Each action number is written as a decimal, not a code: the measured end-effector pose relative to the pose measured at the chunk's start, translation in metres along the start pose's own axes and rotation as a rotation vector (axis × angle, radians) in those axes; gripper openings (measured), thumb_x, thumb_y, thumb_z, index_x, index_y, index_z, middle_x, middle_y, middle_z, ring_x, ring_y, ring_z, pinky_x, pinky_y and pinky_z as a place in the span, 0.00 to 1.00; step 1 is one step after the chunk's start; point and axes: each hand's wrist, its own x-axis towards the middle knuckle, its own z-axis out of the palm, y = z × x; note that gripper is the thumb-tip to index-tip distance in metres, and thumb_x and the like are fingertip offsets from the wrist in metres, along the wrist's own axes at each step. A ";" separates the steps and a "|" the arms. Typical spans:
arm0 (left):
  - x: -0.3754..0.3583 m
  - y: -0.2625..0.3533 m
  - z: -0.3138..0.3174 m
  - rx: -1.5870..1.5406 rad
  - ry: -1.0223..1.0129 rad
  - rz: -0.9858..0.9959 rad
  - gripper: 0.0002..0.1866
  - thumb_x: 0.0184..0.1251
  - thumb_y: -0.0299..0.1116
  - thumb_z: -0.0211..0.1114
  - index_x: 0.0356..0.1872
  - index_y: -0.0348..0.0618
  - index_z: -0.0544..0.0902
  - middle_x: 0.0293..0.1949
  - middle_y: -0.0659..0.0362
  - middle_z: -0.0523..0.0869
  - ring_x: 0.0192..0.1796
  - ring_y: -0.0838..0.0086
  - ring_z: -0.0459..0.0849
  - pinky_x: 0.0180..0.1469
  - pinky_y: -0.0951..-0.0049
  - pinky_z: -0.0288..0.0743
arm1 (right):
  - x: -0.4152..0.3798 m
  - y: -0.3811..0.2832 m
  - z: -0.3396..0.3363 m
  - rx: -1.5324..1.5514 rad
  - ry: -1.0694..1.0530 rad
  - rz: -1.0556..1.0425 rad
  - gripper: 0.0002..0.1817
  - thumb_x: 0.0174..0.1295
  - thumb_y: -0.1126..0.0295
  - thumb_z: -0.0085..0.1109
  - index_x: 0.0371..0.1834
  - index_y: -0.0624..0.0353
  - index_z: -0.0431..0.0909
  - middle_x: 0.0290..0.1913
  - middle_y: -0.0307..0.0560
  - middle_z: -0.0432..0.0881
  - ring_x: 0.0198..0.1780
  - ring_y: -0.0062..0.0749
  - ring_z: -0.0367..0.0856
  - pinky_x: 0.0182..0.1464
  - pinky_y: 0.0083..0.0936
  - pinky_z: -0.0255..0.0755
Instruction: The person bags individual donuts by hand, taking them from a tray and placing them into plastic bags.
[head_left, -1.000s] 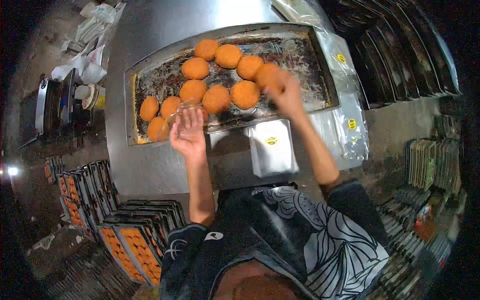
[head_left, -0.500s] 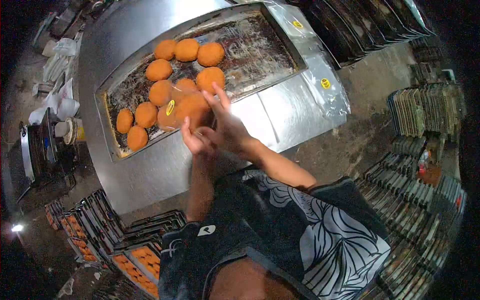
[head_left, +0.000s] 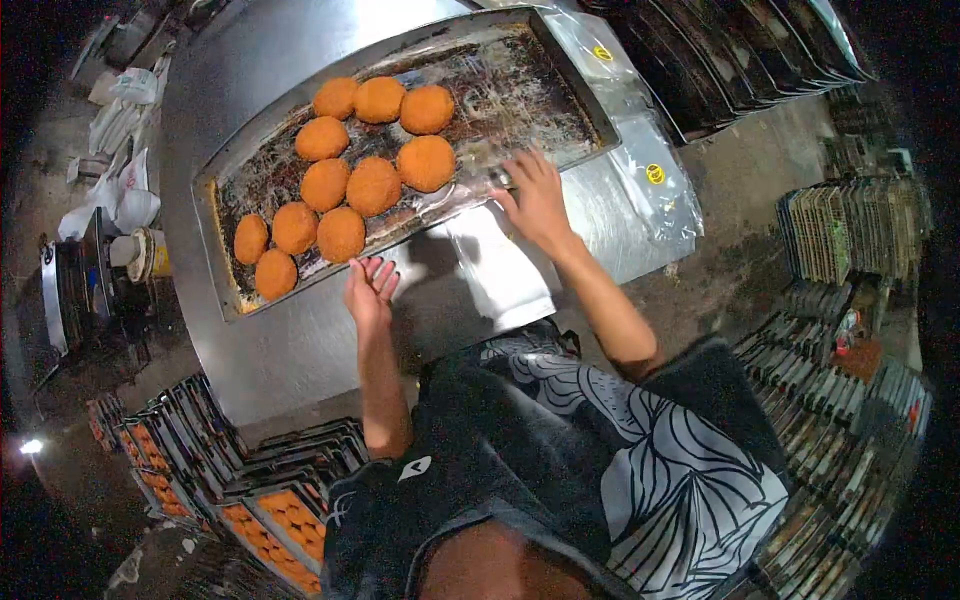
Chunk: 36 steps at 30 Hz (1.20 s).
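Observation:
Several round orange-brown breads (head_left: 374, 186) lie in the left and middle part of a worn metal tray (head_left: 500, 85). Palm up, my left hand (head_left: 371, 288) is open and empty just below the lowest middle bread (head_left: 341, 234). My right hand (head_left: 532, 195) is open over the tray's near edge, fingers spread, with a blurred clear plastic patch beside its fingertips. Below it, a white sheet or bag (head_left: 500, 270) rests on the steel table (head_left: 300, 355).
Clear plastic bags with yellow labels (head_left: 655, 190) lie at the table's right side. Dark trays (head_left: 710, 60) stand at the upper right, and stacked racks (head_left: 830, 230) farther right. Bread-filled trays (head_left: 275, 530) sit at the lower left.
The clear bag with a bread in it has left my hands. My hands have moved apart, the right one to the right, the left one slightly left. The white sheet shows more fully.

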 end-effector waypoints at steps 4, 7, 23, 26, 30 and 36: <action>0.012 0.006 0.008 -0.027 0.033 -0.012 0.16 0.64 0.42 0.48 0.41 0.37 0.67 0.34 0.56 0.76 0.39 0.66 0.79 0.34 0.71 0.78 | -0.024 0.032 0.026 -0.013 -0.033 -0.017 0.11 0.50 0.63 0.56 0.35 0.53 0.73 0.44 0.43 0.71 0.58 0.39 0.59 0.52 0.50 0.50; 0.015 0.003 0.008 0.002 0.079 0.080 0.15 0.63 0.42 0.51 0.34 0.38 0.66 0.32 0.55 0.75 0.33 0.65 0.80 0.31 0.68 0.79 | -0.021 0.041 0.036 -0.055 -0.013 -0.026 0.08 0.51 0.62 0.55 0.30 0.53 0.73 0.44 0.38 0.72 0.58 0.37 0.59 0.49 0.49 0.50; -0.080 -0.110 0.047 1.236 -0.775 0.929 0.09 0.46 0.29 0.62 0.31 0.39 0.78 0.30 0.52 0.76 0.35 0.61 0.76 0.39 0.67 0.70 | -0.094 0.000 0.021 0.044 -0.108 0.395 0.24 0.47 0.64 0.59 0.44 0.68 0.68 0.39 0.59 0.70 0.42 0.50 0.67 0.44 0.37 0.63; -0.072 -0.110 0.052 1.333 -0.851 0.939 0.07 0.48 0.29 0.60 0.30 0.39 0.77 0.31 0.52 0.76 0.35 0.58 0.75 0.40 0.66 0.69 | -0.105 -0.001 -0.005 0.103 -0.069 0.365 0.22 0.48 0.65 0.58 0.42 0.68 0.68 0.38 0.58 0.70 0.41 0.50 0.68 0.43 0.37 0.64; -0.064 -0.090 0.052 1.211 -0.965 0.868 0.07 0.54 0.30 0.56 0.32 0.38 0.78 0.30 0.52 0.78 0.35 0.58 0.75 0.40 0.66 0.69 | -0.150 0.007 -0.054 0.772 -0.494 0.612 0.11 0.53 0.69 0.53 0.34 0.66 0.74 0.24 0.45 0.77 0.26 0.24 0.72 0.31 0.23 0.67; -0.104 -0.044 0.077 0.837 -0.814 0.237 0.12 0.60 0.34 0.52 0.33 0.35 0.78 0.29 0.56 0.80 0.32 0.75 0.77 0.36 0.76 0.70 | -0.135 -0.030 -0.033 0.867 -0.501 0.191 0.15 0.57 0.63 0.50 0.42 0.63 0.72 0.32 0.52 0.78 0.36 0.44 0.76 0.37 0.34 0.68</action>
